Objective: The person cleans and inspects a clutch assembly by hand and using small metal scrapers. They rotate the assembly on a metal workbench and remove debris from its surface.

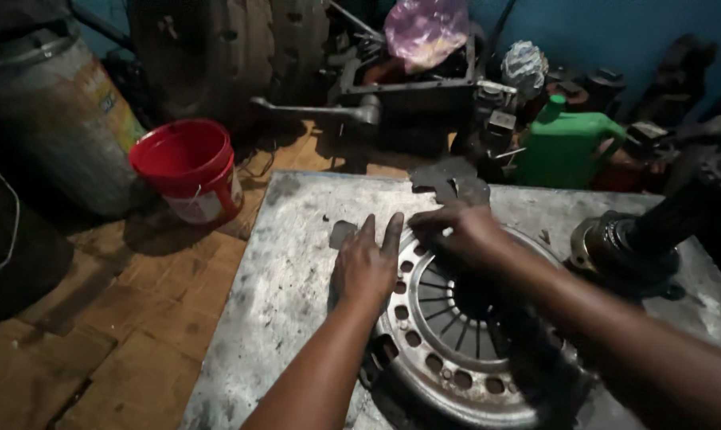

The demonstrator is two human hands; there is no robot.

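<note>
Steel clutch plate [448,334] on the grimy surface [296,263], near its front edge.
Left hand [366,267] lies flat, open-fingered, on the plate's rim; right hand [460,231] pinches its far rim (grip curled closed there).

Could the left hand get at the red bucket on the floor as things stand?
Probably yes. The left hand rests flat on the round metal plate, and nothing stands between the metal table's left edge and the red bucket, though it sits lower and farther off.

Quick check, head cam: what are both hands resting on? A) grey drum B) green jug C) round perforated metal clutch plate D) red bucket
C: the left hand and right hand both lie on the round metal clutch plate on the steel table; the red bucket sits apart.
</note>
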